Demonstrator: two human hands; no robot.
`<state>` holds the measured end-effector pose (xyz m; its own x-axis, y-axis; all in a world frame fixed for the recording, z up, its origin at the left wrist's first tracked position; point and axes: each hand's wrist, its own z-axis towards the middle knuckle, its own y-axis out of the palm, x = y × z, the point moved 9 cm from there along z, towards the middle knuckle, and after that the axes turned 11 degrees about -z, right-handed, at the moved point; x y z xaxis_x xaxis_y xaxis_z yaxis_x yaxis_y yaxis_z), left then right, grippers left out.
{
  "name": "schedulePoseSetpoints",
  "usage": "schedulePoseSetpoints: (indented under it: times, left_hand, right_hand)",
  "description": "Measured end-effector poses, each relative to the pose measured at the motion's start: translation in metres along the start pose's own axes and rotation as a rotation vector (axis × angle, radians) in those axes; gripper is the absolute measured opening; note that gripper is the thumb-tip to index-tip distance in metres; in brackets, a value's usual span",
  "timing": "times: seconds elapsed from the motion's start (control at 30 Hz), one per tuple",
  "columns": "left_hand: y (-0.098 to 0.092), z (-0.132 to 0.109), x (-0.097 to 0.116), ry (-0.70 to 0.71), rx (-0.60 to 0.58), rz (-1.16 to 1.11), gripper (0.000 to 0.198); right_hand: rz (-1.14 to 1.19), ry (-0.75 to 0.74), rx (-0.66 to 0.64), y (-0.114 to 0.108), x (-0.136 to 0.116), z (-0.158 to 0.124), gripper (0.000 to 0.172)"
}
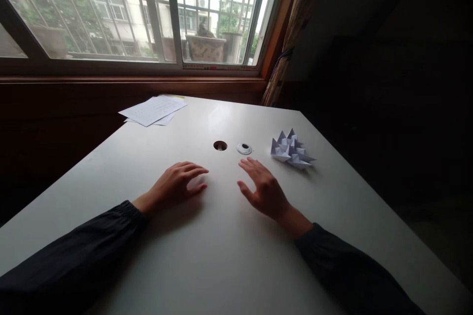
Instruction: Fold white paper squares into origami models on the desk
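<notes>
1. Currently, left hand: palm down, fingers loosely spread, empty, over the white desk, nearest the cable hole.
2. Right hand: palm down, fingers spread wider, empty, just short of the grommet cap.
3. Grommet cap: lying beside the cable hole, seemingly placed to stay within reach.
4. Origami flower: on the desk, beyond the right hand, apparently set aside.
5. Papers: loosely stacked at the far edge, under the window, seemingly kept clear of the hands.

Left hand, right hand palm down, empty; fingers loosely spread.
</notes>
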<state>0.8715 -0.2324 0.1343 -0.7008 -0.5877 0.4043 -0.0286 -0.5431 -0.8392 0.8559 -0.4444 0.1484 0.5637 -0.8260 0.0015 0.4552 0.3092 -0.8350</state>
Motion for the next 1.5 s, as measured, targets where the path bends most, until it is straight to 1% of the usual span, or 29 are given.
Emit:
schedulePoseSetpoints:
  times: [0.1,0.13,0.17,0.23,0.3,0.4,0.7,0.87,1.13,1.3,1.37,1.4,1.47,1.5]
  left_hand:
    - [0.011,-0.004,0.011,0.085,-0.107,0.034,0.085]
    - [0.016,-0.005,0.011,0.095,-0.146,0.046,0.096]
    - [0.021,-0.006,0.01,0.095,-0.183,0.058,0.102]
    - [0.031,-0.009,0.005,0.073,-0.246,0.075,0.103]
    - [0.037,-0.01,0.0,0.051,-0.283,0.086,0.101]
    - [0.037,-0.011,-0.002,0.038,-0.297,0.088,0.1]
    - [0.025,-0.016,0.006,0.035,-0.305,0.083,0.102]
    - [0.018,-0.018,0.008,0.022,-0.307,0.075,0.1]
    - [0.01,-0.014,0.014,0.026,-0.259,0.079,0.087]
    - [0.004,-0.006,0.015,0.039,-0.214,0.064,0.087]
    - [0.002,-0.002,0.014,0.036,-0.217,0.058,0.086]
    - [0.0,0.0,0.015,0.035,-0.22,0.057,0.086]
    - [-0.002,0.004,0.016,0.037,-0.215,0.051,0.087]
    - [-0.005,0.007,0.017,0.042,-0.199,0.043,0.086]
  right_hand:
    - [-0.067,-0.069,-0.211,0.029,-0.022,0.002,0.085]
    - [-0.078,-0.082,-0.281,0.039,-0.025,0.001,0.093]
    - [-0.083,-0.092,-0.34,0.048,-0.026,-0.001,0.097]
    - [-0.089,-0.099,-0.413,0.059,-0.025,-0.005,0.099]
    - [-0.093,-0.098,-0.428,0.064,-0.024,-0.006,0.098]
    - [-0.093,-0.097,-0.416,0.063,-0.025,-0.005,0.097]
    - [-0.093,-0.084,-0.461,0.056,-0.034,-0.001,0.099]
    - [-0.077,-0.074,-0.479,0.05,-0.038,0.0,0.098]
    - [-0.049,-0.053,-0.494,0.038,-0.035,0.004,0.097]
    - [-0.032,-0.047,-0.484,0.034,-0.031,0.009,0.096]
    - [-0.012,-0.047,-0.45,0.032,-0.029,0.013,0.09]
    - [0.009,-0.047,-0.421,0.03,-0.028,0.015,0.083]
    - [0.083,-0.016,-0.322,0.02,-0.022,0.021,0.063]
    - [0.131,0.032,-0.251,0.013,-0.013,0.024,0.052]
